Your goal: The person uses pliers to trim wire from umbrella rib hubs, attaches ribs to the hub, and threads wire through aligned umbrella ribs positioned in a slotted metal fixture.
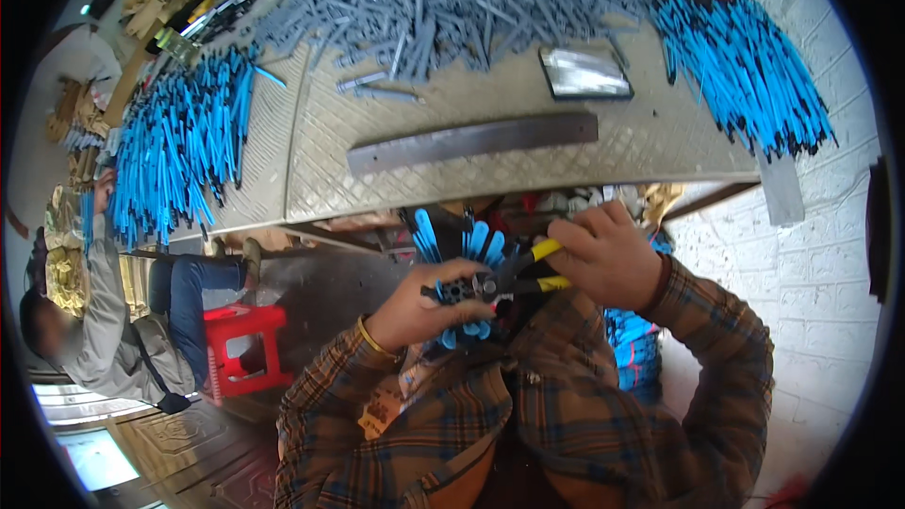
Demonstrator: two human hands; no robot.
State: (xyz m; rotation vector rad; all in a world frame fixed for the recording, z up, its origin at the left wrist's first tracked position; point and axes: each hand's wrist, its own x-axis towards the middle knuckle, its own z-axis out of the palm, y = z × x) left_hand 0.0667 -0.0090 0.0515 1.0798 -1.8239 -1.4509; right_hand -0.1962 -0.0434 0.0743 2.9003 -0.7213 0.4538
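Just past the table's near edge, my left hand [415, 309] is closed on a small black part [454, 291] with holes in it. Blue rounded strips [428, 234] stick up behind that hand, and more blue ends show below it; how they join the black part is hidden. My right hand [608, 253] grips pliers [552, 284] with yellow handles, which stand spread apart. The dark head of the pliers meets the black part beside my left thumb.
On the table [424, 170] lie a dark flat bar [471, 143], a phone-like slab [586, 73] and a heap of grey strips [471, 9]. Blue-and-black bundles lie left [184, 137] and right [740, 66]. A co-worker [141, 320] sits at left near a red stool [245, 349].
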